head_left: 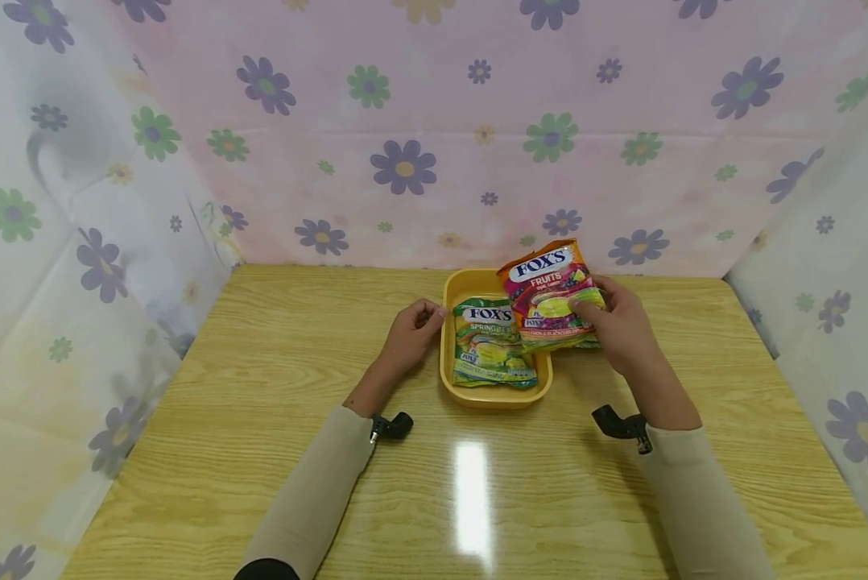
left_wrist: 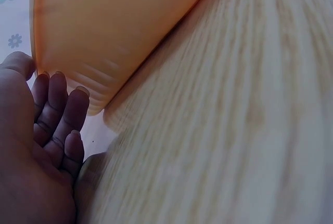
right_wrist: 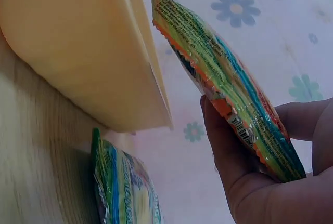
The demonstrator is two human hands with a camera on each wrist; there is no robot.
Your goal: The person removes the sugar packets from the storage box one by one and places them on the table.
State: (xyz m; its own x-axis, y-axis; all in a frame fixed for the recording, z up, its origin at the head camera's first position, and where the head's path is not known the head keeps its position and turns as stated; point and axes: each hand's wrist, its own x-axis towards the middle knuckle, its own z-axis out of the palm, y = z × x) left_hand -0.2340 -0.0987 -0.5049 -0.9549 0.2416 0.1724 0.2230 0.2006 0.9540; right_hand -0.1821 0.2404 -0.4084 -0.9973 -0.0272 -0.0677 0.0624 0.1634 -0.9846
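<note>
A yellow plastic container (head_left: 495,399) stands on the table, with a green candy bag (head_left: 488,346) marked FOX'S lying in it. My left hand (head_left: 414,334) is at its left side, pinching the rim; the left wrist view shows the fingers curled against the outer wall of the container (left_wrist: 119,31). In my right hand (head_left: 626,326) is a red and purple FOX'S Fruits candy bag (head_left: 543,282), gripped at its right edge between thumb and fingers. The candy bag (right_wrist: 223,83) is tilted above the container's right rim and partly covers the green bag.
Another green candy bag (right_wrist: 127,187) lies on the table right of the container, mostly hidden under the raised bag in the head view. The wooden table (head_left: 296,346) meets a flowered cloth (head_left: 405,97) at the back and sides.
</note>
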